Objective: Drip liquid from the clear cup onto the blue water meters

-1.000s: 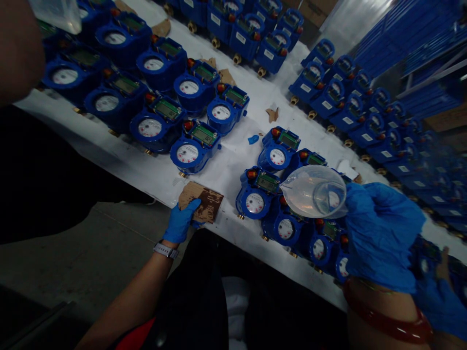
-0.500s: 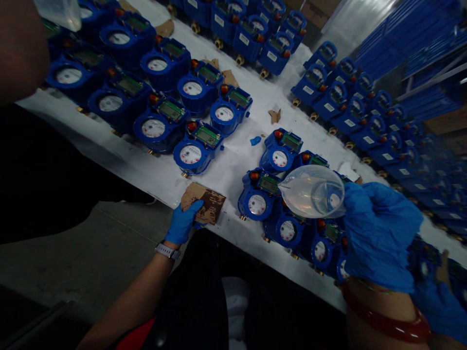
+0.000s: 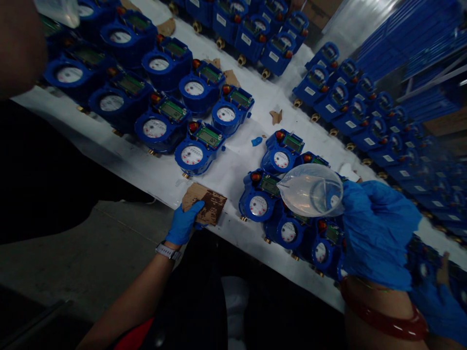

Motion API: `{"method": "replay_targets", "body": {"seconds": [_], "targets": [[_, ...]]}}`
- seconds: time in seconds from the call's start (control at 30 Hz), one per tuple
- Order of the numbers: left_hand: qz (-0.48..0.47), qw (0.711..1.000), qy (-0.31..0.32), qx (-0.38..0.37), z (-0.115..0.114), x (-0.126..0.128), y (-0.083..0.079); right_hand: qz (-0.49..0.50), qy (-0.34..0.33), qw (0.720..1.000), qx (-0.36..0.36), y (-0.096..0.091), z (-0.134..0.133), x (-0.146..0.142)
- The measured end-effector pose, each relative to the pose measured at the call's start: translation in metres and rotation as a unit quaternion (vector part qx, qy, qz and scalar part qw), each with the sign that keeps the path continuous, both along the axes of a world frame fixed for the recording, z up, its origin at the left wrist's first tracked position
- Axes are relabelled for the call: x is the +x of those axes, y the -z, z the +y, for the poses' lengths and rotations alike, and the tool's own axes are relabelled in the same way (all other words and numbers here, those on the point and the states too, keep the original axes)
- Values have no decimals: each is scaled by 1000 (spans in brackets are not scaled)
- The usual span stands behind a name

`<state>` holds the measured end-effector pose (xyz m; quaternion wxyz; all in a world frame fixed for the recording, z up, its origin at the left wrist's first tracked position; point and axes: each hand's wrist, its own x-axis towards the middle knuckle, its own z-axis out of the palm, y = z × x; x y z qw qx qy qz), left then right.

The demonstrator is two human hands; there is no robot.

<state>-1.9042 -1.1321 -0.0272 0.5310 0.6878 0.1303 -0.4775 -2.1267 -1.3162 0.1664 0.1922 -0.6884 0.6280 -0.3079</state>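
Observation:
My left hand point(image 3: 183, 223), in a blue glove, grips a piece of brown cardboard point(image 3: 209, 204) with dark stains at the table's near edge. My gloved right hand point(image 3: 379, 233) is closed on a clear plastic measuring cup point(image 3: 310, 189) with a pouring spout. Some clear liquid shows inside the cup. It is tilted, spout to the left, above a group of blue water meters. Closest to the spout is a water meter point(image 3: 258, 204) with a round white dial and an uncovered green display board. Left of the gap stands another water meter point(image 3: 192, 154).
Several rows of blue meters point(image 3: 350, 116) line the far side of the white-covered table point(image 3: 233, 165). Cardboard scraps point(image 3: 276, 116) and a blue scrap point(image 3: 256, 141) lie between. Another person's arm point(image 3: 22, 48) and plastic cup point(image 3: 63, 12) are upper left; another gloved hand point(image 3: 438, 296) is lower right.
The view has shifted very slightly. My right hand and the measuring cup have moved a touch to the left over the meters; my left hand keeps its hold on the cardboard.

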Motion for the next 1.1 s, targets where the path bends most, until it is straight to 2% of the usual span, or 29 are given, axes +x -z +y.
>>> {"method": "replay_targets", "body": {"seconds": [0.5, 0.67, 1.1], "targets": [[3, 1000, -1, 13, -1, 1, -3, 22, -2, 1000, -5, 4, -9, -1], [5, 1000, 0, 24, -3, 1, -5, 40, 1, 999, -29, 3, -13, 4], [3, 1000, 4, 24, -1, 0, -1, 43, 4, 999, -29, 2, -16, 5]]}}
